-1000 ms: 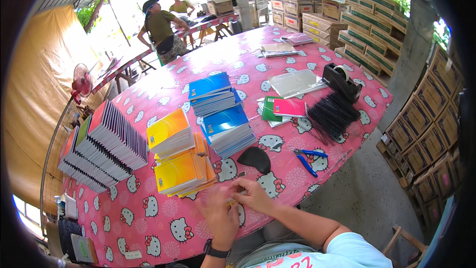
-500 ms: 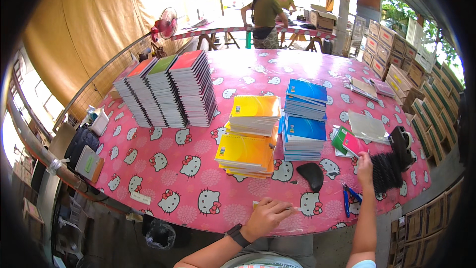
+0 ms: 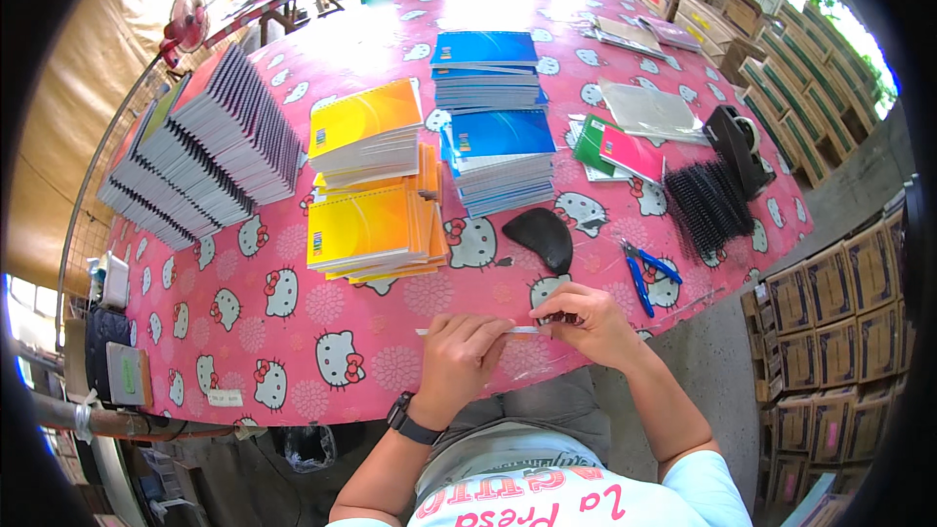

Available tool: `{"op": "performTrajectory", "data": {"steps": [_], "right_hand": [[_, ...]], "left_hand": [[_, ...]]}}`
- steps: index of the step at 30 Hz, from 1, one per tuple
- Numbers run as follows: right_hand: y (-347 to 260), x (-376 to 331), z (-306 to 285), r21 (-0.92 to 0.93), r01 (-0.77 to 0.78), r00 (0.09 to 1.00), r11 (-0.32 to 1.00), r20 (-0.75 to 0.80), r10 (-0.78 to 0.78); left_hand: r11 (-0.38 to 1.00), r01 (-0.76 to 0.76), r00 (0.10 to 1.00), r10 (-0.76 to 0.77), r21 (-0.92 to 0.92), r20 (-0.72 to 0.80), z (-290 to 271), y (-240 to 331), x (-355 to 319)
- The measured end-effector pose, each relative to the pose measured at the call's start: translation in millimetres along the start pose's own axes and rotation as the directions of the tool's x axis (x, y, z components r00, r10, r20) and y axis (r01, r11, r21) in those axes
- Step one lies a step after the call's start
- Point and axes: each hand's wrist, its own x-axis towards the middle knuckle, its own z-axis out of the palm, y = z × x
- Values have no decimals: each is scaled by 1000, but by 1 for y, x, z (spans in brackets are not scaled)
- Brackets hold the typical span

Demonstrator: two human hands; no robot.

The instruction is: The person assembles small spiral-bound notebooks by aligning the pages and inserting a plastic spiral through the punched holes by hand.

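Close to the table's front edge, my left hand (image 3: 459,356) grips a thin notebook (image 3: 517,330), which shows edge-on as a pale strip. My right hand (image 3: 595,324) is closed at the notebook's right end. Its fingers pinch a small dark piece that looks like a black binding coil (image 3: 560,317), mostly hidden by them. Beyond my hands lies a black rounded pad (image 3: 540,239). Blue-handled pliers (image 3: 644,273) rest to the right, handles partly spread. Farther right is a heap of black spiral coils (image 3: 708,205).
Yellow notebooks (image 3: 361,224) and blue notebooks (image 3: 503,146) stand in piles mid-table. Tall stacks of bound notebooks (image 3: 210,141) rise at left. Green and pink notebooks (image 3: 630,151), a clear plastic sheet (image 3: 654,109) and a black tape dispenser (image 3: 732,148) lie right. Cartons (image 3: 830,303) line the floor.
My right hand has come from beside the coils to the notebook in my left hand. The view has turned downward and right, so the piles appear farther left.
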Motion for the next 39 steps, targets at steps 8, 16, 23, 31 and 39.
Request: {"op": "performTrajectory", "data": {"steps": [8, 16, 23, 31, 39], "right_hand": [[-1, 2, -1, -32, 34, 999, 999, -9, -34], [2, 5, 1, -90, 133, 991, 987, 16, -132], [10, -3, -3, -72, 130, 986, 989, 114, -121], [2, 0, -5, -204, 213, 977, 956, 57, -205], [-2, 2, -1, -196, 136, 990, 971, -6, -140]], "left_hand": [[999, -37, 999, 37, 37, 2, -1, 1, 3], [997, -69, 997, 68, 25, 34, -5, -2, 3], [999, 3, 1000, -3, 43, 11, -4, 0, 4], [994, 41, 999, -42, 106, 3, -2, 3, 6], [993, 64, 998, -66, 103, 13, 3, 12, 5]]}}
